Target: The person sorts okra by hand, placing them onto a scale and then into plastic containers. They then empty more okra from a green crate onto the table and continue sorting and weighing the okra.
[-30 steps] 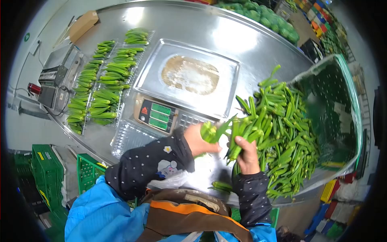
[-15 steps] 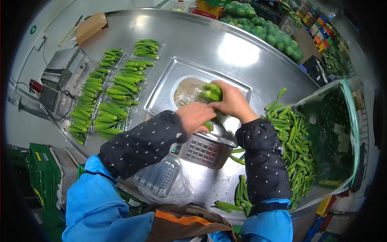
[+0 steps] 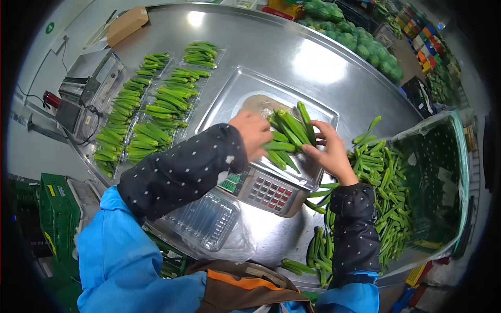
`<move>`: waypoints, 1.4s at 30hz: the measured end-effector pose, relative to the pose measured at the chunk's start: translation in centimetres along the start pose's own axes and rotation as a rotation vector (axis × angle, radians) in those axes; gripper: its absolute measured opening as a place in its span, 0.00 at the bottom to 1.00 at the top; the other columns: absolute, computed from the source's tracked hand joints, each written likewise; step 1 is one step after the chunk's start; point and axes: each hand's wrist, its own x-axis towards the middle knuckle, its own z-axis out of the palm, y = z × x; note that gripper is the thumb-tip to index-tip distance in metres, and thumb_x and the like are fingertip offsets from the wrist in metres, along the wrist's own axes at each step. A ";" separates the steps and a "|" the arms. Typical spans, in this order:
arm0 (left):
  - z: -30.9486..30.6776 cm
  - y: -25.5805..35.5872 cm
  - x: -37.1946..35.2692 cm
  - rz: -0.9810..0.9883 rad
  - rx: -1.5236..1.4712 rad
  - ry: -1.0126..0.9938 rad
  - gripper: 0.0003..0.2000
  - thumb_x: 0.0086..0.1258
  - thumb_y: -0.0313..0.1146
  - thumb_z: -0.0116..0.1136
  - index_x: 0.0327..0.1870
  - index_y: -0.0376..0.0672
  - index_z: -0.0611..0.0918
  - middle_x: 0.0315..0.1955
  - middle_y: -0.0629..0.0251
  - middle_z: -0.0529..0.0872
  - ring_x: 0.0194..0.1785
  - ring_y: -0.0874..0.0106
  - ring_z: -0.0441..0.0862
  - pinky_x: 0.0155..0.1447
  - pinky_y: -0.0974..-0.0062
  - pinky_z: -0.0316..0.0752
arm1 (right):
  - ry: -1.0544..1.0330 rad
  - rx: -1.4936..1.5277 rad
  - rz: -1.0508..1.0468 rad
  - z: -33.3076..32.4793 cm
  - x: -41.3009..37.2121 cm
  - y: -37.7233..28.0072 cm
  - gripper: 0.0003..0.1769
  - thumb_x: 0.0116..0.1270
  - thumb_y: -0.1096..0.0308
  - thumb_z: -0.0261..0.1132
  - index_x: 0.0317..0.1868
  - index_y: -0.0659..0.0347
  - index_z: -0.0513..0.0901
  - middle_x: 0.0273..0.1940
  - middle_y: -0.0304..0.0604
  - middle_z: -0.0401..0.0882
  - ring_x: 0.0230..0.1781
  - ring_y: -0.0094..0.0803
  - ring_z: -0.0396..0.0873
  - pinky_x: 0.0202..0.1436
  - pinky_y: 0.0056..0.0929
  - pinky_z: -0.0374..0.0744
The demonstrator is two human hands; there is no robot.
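Several green okra pods (image 3: 290, 128) lie in a loose bunch over the metal tray (image 3: 237, 78) of a weighing scale (image 3: 269, 192). My right hand (image 3: 331, 151) is at the bunch's right side, thumb and fingers around a pod. At the bunch's left end is my left hand (image 3: 251, 134), blurred, its fingers bent beside the pods; whether it grips any cannot be made out. Filled clear packs of okra (image 3: 175, 96) stand in rows to the left. A large heap of loose okra (image 3: 383, 193) lies to the right of my right forearm.
Empty clear plastic trays (image 3: 206, 221) lie at the near edge. A green crate lined with plastic (image 3: 438, 177) is at the right. A machine (image 3: 86, 94) and a cardboard box (image 3: 127, 26) stand at the left. Bagged green produce (image 3: 355, 39) lies beyond the table.
My hands have moved apart, the right one downward and to the right. The okra bunch between them is now spread out over the tray. The whole view has shifted slightly.
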 end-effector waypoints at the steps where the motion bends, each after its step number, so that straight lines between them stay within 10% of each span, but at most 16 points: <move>1: 0.7 -1.5 0.6 0.001 0.003 0.001 0.18 0.47 0.39 0.70 0.39 0.42 0.81 0.39 0.60 0.81 0.49 0.61 0.76 0.55 0.64 0.67 | 0.002 0.000 -0.003 0.1 0.2 0.3 0.30 0.52 0.71 0.70 0.58 0.59 0.72 0.56 0.48 0.72 0.49 0.41 0.78 0.52 0.35 0.78; 8: 2.7 -4.4 0.0 -0.140 -0.354 0.140 0.25 0.46 0.26 0.70 0.49 0.43 0.78 0.42 0.57 0.81 0.49 0.57 0.76 0.53 0.65 0.72 | -0.016 0.319 -0.016 0.7 0.9 2.2 0.23 0.54 0.92 0.51 0.49 0.65 0.79 0.60 0.42 0.73 0.59 0.30 0.72 0.64 0.27 0.68; 23: 2.7 -3.9 -1.7 -0.226 0.072 0.247 0.23 0.53 0.30 0.64 0.53 0.39 0.76 0.53 0.51 0.76 0.59 0.51 0.69 0.62 0.58 0.65 | 0.383 1.145 0.191 1.6 -0.2 1.1 0.15 0.56 0.87 0.54 0.45 0.74 0.78 0.43 0.51 0.82 0.41 0.27 0.79 0.49 0.19 0.75; 25: 3.2 -3.7 -1.9 -0.209 0.011 0.246 0.20 0.55 0.24 0.59 0.53 0.40 0.77 0.53 0.51 0.76 0.59 0.49 0.70 0.62 0.58 0.65 | 0.357 1.132 0.143 1.9 -0.8 0.3 0.13 0.58 0.86 0.53 0.42 0.71 0.79 0.41 0.47 0.83 0.43 0.30 0.80 0.52 0.23 0.76; 29: 2.2 -2.5 -2.4 -0.373 -0.182 0.114 0.24 0.55 0.15 0.47 0.56 0.40 0.75 0.54 0.48 0.75 0.59 0.51 0.71 0.63 0.61 0.65 | 0.092 -0.033 -0.290 2.9 -2.0 -0.5 0.17 0.47 0.82 0.56 0.37 0.60 0.83 0.45 0.43 0.82 0.54 0.38 0.74 0.59 0.32 0.71; 33: -0.4 -1.6 -4.0 -0.544 -0.358 0.419 0.29 0.55 0.14 0.45 0.62 0.43 0.71 0.56 0.50 0.75 0.63 0.53 0.70 0.67 0.66 0.64 | 0.278 0.004 -0.110 1.4 -5.1 -2.2 0.18 0.47 0.84 0.55 0.38 0.61 0.82 0.53 0.44 0.77 0.54 0.39 0.74 0.59 0.32 0.70; 42: -0.9 -3.3 0.8 -0.305 -0.018 0.145 0.11 0.55 0.30 0.61 0.41 0.47 0.83 0.42 0.61 0.82 0.51 0.61 0.75 0.57 0.64 0.69 | 0.541 0.407 0.362 -0.1 -16.3 3.2 0.07 0.62 0.80 0.57 0.39 0.67 0.80 0.33 0.34 0.78 0.31 0.17 0.73 0.36 0.15 0.69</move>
